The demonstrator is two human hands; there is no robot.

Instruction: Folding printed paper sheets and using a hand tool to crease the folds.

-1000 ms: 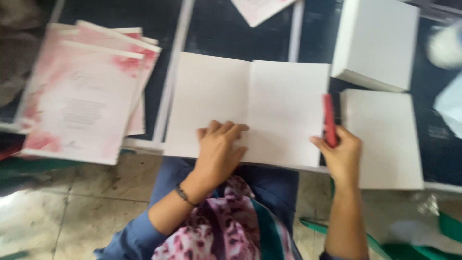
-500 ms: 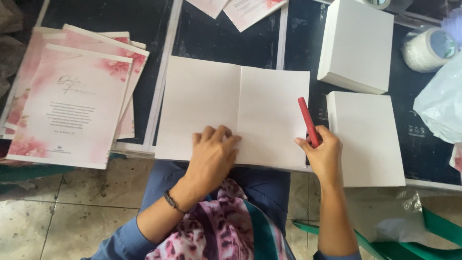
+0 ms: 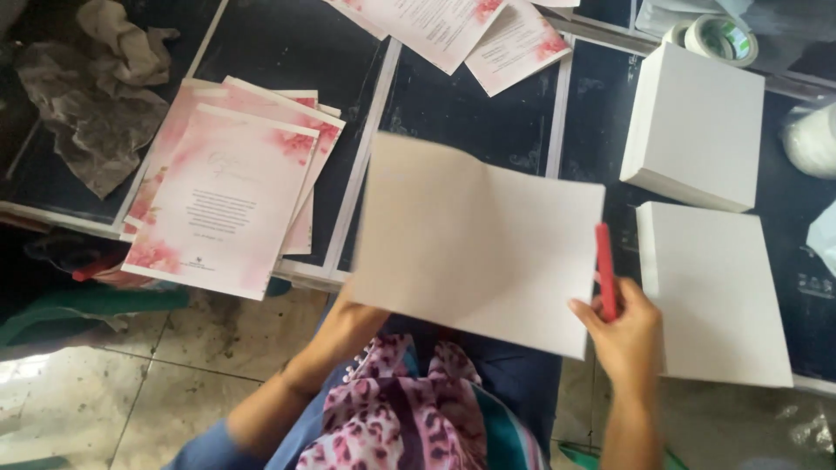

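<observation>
Head view: my left hand [image 3: 353, 318] is mostly hidden under the blank white sheet [image 3: 475, 239], lifting its near-left corner off the dark counter [image 3: 470, 109]; grip cannot be told. The sheet's long axis runs left to right, sloping down rightward. My right hand [image 3: 623, 326] is closed around a red pen [image 3: 604, 270], tip pointing away, beside the sheet's right edge.

Matt white paper sheet [image 3: 475, 244], glossy pink printed cards [image 3: 218, 196], smooth red plastic tool [image 3: 605, 270]
</observation>
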